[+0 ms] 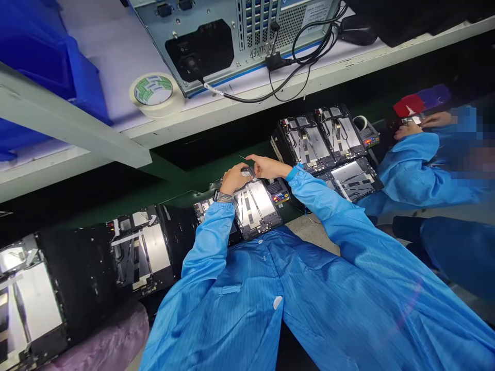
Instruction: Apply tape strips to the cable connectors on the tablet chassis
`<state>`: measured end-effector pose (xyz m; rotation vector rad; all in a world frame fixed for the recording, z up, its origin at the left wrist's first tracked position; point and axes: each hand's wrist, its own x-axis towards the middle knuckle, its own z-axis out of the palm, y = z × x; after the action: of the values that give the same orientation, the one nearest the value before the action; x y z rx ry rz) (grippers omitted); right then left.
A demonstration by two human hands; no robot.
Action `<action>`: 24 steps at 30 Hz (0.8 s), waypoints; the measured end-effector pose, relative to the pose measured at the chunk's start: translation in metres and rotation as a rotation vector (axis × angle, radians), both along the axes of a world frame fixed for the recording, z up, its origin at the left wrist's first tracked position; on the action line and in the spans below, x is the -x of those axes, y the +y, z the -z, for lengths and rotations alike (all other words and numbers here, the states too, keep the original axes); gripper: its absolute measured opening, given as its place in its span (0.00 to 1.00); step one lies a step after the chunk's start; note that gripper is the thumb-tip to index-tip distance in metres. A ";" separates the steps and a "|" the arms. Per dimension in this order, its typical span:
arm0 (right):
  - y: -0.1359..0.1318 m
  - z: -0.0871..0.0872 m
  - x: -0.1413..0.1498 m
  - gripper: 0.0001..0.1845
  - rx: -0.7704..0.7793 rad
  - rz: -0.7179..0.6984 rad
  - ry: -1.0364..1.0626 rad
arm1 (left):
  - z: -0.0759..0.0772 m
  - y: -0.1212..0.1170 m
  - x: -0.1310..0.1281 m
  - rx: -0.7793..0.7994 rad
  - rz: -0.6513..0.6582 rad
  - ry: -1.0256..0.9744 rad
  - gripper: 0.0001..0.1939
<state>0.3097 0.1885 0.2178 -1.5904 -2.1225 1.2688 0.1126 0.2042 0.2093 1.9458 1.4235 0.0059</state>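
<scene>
My left hand [234, 179], with a dark watch on its wrist, is over the top edge of an opened tablet-like device [253, 206]. Its fingers are closed around a small dark part [247, 172] with a pale face. Close beside it, my right hand [266, 167] is pinched, and a thin pointed tool [242, 157] sticks out past its fingertips. The kind of tool is too small to make out. Silver plates, dark strips and white tape show inside the device. My fingers hide part of its upper edge.
More opened devices lie left [141, 247] and in stacks right [309, 139]. Above, a shelf [232, 116] carries a tape roll [154, 98], a computer case [209, 31], cables and blue bins [87, 77]. A small lit box [280, 196] sits by the device. A co-worker's hands [410, 129] are at right.
</scene>
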 end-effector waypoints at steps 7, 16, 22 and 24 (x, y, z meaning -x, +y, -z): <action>0.001 -0.008 0.008 0.44 -0.056 -0.049 -0.143 | -0.002 -0.002 0.000 -0.004 0.003 -0.002 0.28; 0.000 -0.010 0.018 0.47 -0.095 -0.047 -0.286 | 0.000 -0.002 0.001 -0.007 0.001 -0.020 0.27; -0.001 -0.007 0.021 0.50 -0.111 -0.069 -0.376 | -0.001 -0.003 0.000 -0.016 0.014 -0.021 0.28; -0.001 -0.006 0.025 0.50 -0.112 -0.078 -0.414 | -0.002 -0.003 -0.001 -0.012 0.015 -0.007 0.28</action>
<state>0.2849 0.1879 0.2239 -1.8657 -2.4654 0.8761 0.1133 0.2015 0.2113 1.9648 1.4069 0.0147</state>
